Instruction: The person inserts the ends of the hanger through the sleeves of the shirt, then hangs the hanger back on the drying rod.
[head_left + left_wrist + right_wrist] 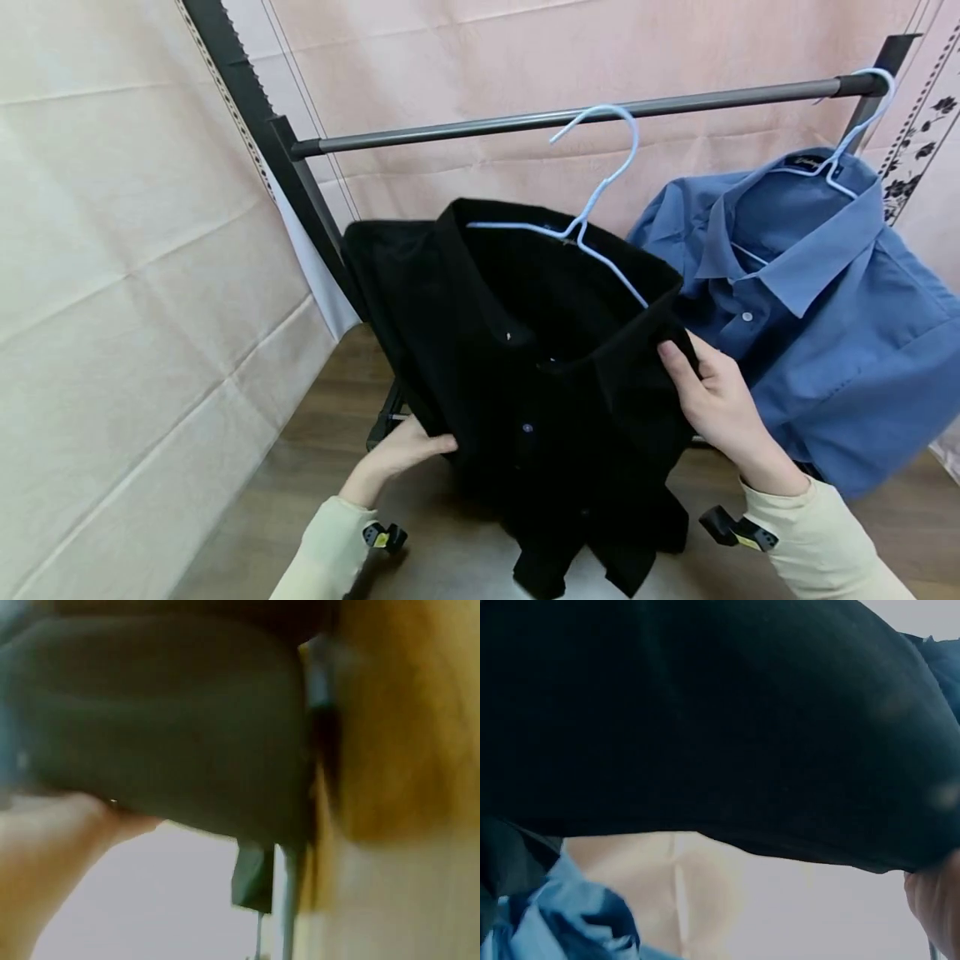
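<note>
A black button-up shirt (480, 350) hangs on a light blue wire hanger (611, 175), its collar wide around the hanger's neck. My right hand (720, 400) pinches the shirt at its right shoulder, thumb in front. On the lower left, my left hand (408, 450) grips the shirt's side edge; the thumb shows and the other fingers are hidden behind cloth. The hanger's hook overlaps the metal rod (480, 127) in the head view; I cannot tell whether it touches. Dark cloth (705, 735) fills much of the right wrist view. The left wrist view is blurred.
A blue shirt (840, 333) on another light blue hanger (870, 125) hangs at the rod's right end, close beside my right hand. The rack's dark post (255, 108) stands at left. Pale cloth (135, 292) covers the left side and back, above a wooden floor (300, 467).
</note>
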A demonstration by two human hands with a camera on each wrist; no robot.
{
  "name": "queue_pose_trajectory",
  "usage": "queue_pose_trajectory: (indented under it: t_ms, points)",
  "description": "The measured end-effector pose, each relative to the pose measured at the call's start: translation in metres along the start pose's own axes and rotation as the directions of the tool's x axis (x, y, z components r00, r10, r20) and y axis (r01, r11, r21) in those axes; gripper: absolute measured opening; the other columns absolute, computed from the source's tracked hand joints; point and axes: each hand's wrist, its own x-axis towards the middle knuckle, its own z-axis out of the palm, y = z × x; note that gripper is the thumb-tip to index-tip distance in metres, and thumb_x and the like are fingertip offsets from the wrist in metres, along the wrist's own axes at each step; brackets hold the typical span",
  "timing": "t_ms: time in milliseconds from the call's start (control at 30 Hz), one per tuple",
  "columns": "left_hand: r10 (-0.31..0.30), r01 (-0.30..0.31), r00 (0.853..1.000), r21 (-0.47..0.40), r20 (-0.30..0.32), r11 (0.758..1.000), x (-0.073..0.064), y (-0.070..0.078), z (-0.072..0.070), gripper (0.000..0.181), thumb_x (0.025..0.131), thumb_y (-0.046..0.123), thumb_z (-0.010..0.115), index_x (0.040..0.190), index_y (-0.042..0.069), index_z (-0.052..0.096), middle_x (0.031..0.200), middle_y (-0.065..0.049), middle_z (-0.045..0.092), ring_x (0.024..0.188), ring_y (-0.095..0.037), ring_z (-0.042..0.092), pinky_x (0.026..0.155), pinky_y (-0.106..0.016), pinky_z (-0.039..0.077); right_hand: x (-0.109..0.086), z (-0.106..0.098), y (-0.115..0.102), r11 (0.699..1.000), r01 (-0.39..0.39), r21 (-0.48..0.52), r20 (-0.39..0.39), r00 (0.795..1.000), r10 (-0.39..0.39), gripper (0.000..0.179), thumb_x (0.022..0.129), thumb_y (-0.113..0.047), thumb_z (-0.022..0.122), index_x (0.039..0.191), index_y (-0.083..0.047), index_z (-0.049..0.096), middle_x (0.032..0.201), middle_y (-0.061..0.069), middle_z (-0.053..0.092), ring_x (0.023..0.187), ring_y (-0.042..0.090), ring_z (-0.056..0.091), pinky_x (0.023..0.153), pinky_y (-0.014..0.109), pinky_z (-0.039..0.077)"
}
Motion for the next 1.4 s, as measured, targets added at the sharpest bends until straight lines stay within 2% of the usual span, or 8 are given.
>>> queue_pose_trajectory:
  t_ms: [200,367,500,600,767,900,1167,1400]
  points:
    - [-0.098,0.098,0.99,0.005,0.106,0.995,0.019,-0.011,0.026,0.05,0.094,0.033,0.073,0.133,0.005,0.059,0.13,-0.011,0.061,0.114,-0.023,0.058,0.098,-0.038,0.047,0.008,0.009,-0.004,0.986,-0.023,0.165,-0.101,0.994,0.04,0.021,0.107,-0.008,0.048,0.102,-0.005,0.069,0.082,0.001,0.069,0.066,0.009,0.066,0.059,0.02,0.052]
    - [-0.152,0.154,0.987,0.06,-0.044,0.986,0.018,-0.017,0.029,0.049,0.099,0.033,0.067,0.14,0.008,0.054,0.14,-0.01,0.054,0.121,-0.026,0.055,0.101,-0.043,0.044,0.011,0.013,-0.003,0.977,-0.023,0.212,-0.114,0.992,0.048,0.02,0.106,-0.008,0.05,0.106,-0.005,0.07,0.087,0.001,0.07,0.07,0.009,0.067,0.062,0.019,0.053]
    - [-0.161,0.17,0.964,0.026,-0.211,0.985,0.015,-0.013,0.014,0.05,0.101,0.025,0.064,0.144,0.004,0.049,0.145,-0.016,0.049,0.128,-0.033,0.051,0.105,-0.05,0.04,0.016,0.016,-0.007,0.99,-0.024,0.138,-0.15,0.988,0.045,0.019,0.106,-0.01,0.051,0.107,-0.003,0.069,0.089,-0.003,0.07,0.074,0.008,0.066,0.066,0.018,0.052]
    - [-0.189,0.188,0.904,-0.041,-0.382,0.981,0.015,-0.006,-0.004,0.046,0.1,0.021,0.064,0.141,0.003,0.051,0.142,-0.016,0.051,0.125,-0.03,0.052,0.104,-0.044,0.04,0.023,0.02,-0.012,0.997,-0.018,0.08,-0.183,0.983,0.032,0.02,0.106,-0.012,0.052,0.108,-0.001,0.068,0.091,-0.007,0.069,0.079,0.007,0.065,0.069,0.018,0.051]
    - [-0.274,0.182,0.759,-0.211,-0.59,0.96,0.018,0.014,-0.039,0.04,0.099,0.013,0.058,0.136,0.001,0.048,0.133,-0.011,0.05,0.108,-0.02,0.052,0.091,-0.028,0.044,0.037,0.03,-0.021,0.998,0.027,0.056,-0.197,0.98,-0.016,0.022,0.107,-0.015,0.051,0.112,0.0,0.067,0.094,-0.007,0.068,0.085,0.01,0.063,0.071,0.02,0.048]
    - [-0.323,0.123,0.704,-0.339,-0.633,0.933,0.024,0.033,-0.066,0.045,0.101,0.016,0.056,0.142,0.007,0.04,0.135,-0.004,0.044,0.111,-0.017,0.051,0.091,-0.026,0.045,0.047,0.04,-0.025,0.998,0.038,0.058,-0.189,0.982,-0.026,0.024,0.107,-0.019,0.051,0.113,-0.001,0.067,0.092,-0.005,0.068,0.081,0.012,0.064,0.067,0.022,0.048]
    - [-0.368,0.1,0.669,-0.413,-0.645,0.905,0.047,0.046,-0.095,0.048,0.101,0.021,0.057,0.144,0.011,0.037,0.138,-0.002,0.042,0.116,-0.018,0.049,0.1,-0.03,0.042,0.058,0.057,-0.024,1.0,-0.013,-0.023,-0.154,0.988,0.009,0.033,0.107,-0.032,0.051,0.122,-0.007,0.067,0.105,0.006,0.068,0.091,0.011,0.061,0.076,0.024,0.046]
    - [-0.399,0.165,0.691,-0.406,-0.602,0.899,0.063,0.018,-0.097,0.04,0.101,0.017,0.055,0.138,0.009,0.044,0.131,-0.006,0.048,0.104,-0.016,0.054,0.087,-0.026,0.047,0.056,0.071,-0.017,0.996,-0.028,-0.082,-0.118,0.993,0.018,0.037,0.108,-0.037,0.049,0.131,-0.012,0.064,0.118,0.009,0.069,0.101,0.017,0.063,0.081,0.026,0.047]
